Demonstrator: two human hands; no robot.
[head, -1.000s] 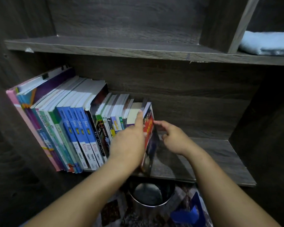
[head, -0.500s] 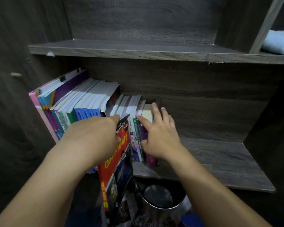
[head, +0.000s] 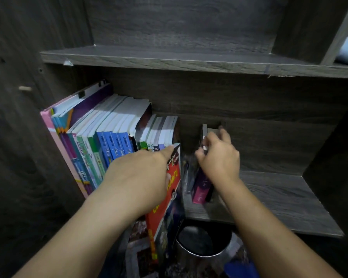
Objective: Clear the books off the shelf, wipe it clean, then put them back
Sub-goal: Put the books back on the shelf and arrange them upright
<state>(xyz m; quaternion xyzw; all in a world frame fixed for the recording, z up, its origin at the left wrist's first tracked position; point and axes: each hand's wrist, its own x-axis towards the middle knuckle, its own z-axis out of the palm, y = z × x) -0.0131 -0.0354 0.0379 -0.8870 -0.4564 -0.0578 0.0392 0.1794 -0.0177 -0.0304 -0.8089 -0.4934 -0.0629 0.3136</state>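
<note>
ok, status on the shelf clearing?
Left hand grips red book, half off shelf. Right hand grips purple books. Book row on shelf; nothing blocking.

our left hand (head: pixel 141 177) grips a red book (head: pixel 170 199) pulled partly off the shelf (head: pixel 279 199), while our right hand (head: pixel 219 157) pinches a purple book (head: pixel 201 189) standing apart from the row of books (head: pixel 113 141).

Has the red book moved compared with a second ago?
Yes. The red book has come forward out of the row and now hangs past the front edge of the shelf, gripped by the left hand.
</note>
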